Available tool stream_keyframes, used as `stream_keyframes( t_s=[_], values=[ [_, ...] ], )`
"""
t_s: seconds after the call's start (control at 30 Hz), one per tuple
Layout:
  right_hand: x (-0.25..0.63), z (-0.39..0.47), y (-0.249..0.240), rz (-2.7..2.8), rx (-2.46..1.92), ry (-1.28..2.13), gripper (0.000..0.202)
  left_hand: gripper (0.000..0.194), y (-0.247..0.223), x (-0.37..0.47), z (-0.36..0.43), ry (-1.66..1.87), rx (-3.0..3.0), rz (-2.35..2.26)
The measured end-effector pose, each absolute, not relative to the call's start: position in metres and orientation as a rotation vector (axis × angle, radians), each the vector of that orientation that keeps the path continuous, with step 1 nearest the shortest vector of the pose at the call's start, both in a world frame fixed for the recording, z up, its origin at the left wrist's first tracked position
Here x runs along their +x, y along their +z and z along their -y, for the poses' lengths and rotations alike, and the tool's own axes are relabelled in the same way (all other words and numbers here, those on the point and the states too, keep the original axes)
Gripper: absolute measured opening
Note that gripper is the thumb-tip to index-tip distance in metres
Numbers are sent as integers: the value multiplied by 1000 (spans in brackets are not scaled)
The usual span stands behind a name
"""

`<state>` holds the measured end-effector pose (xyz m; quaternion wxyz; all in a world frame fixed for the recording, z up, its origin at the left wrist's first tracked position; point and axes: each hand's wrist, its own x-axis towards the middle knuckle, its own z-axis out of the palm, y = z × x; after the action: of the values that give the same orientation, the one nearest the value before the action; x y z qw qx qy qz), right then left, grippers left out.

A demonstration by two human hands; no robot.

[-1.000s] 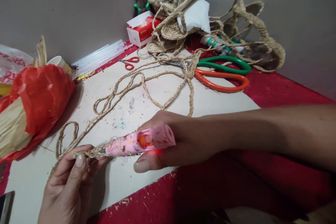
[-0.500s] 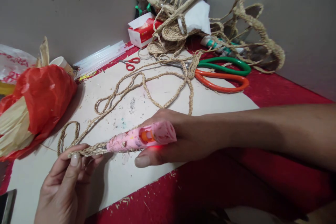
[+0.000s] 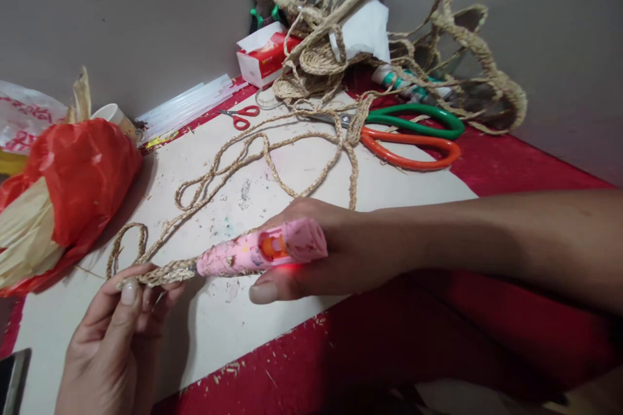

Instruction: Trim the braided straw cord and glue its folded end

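Observation:
My left hand (image 3: 114, 331) pinches the end of a braided straw cord (image 3: 168, 270) between thumb and fingers, above a white sheet. My right hand (image 3: 311, 259) is wrapped round a pink hot glue gun (image 3: 253, 249) flecked with bits of straw; a red glow shows under its rear end. The gun's nozzle points left and meets the braid, just right of my left fingers. From the held piece, a long thin braided cord (image 3: 221, 172) loops back across the sheet toward large scissors (image 3: 413, 136) with one green and one orange handle.
Small red scissors (image 3: 243, 118), clear glue sticks (image 3: 189, 104) and a red-and-white box (image 3: 265, 58) lie behind the white sheet (image 3: 272, 311). A red plastic bag (image 3: 92, 175) with pale husks stands left. Coiled straw braids (image 3: 321, 58) pile up at the back wall.
My left hand has shifted slightly left and away from the nozzle, with the braid end still pinched. The glue gun stays almost where it was.

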<state>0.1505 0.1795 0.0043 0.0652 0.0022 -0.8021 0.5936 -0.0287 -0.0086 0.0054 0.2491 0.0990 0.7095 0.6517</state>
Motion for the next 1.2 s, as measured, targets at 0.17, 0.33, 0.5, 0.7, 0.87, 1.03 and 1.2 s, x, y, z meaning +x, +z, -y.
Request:
stream_keyframes(
  t_s=[0.17, 0.33, 0.5, 0.7, 0.87, 1.03, 1.2],
  values=[
    [151, -180, 4, 2439, 17, 1783, 31, 20, 4, -31, 10, 1778, 297, -1923],
    [151, -180, 5, 2447, 26, 1771, 30, 18, 7, -29, 7, 1774, 299, -1928],
    [151, -179, 1, 2409, 50, 1786, 30, 15, 8, -29, 6, 1792, 310, -1928],
    [153, -170, -3, 2752, 38, 1431, 30, 10, 14, -34, 9, 1915, 306, -1958],
    [150, -161, 0, 3214, 62, 747, 20, 16, 18, -32, 11, 1941, 259, -1911],
    [160, -161, 15, 3164, 211, 615, 34, 23, 12, -35, 18, 1968, 226, -1920],
    [158, -161, 26, 2876, 120, 796, 13, 22, 9, -23, 20, 1923, 362, -1980]
  ],
)
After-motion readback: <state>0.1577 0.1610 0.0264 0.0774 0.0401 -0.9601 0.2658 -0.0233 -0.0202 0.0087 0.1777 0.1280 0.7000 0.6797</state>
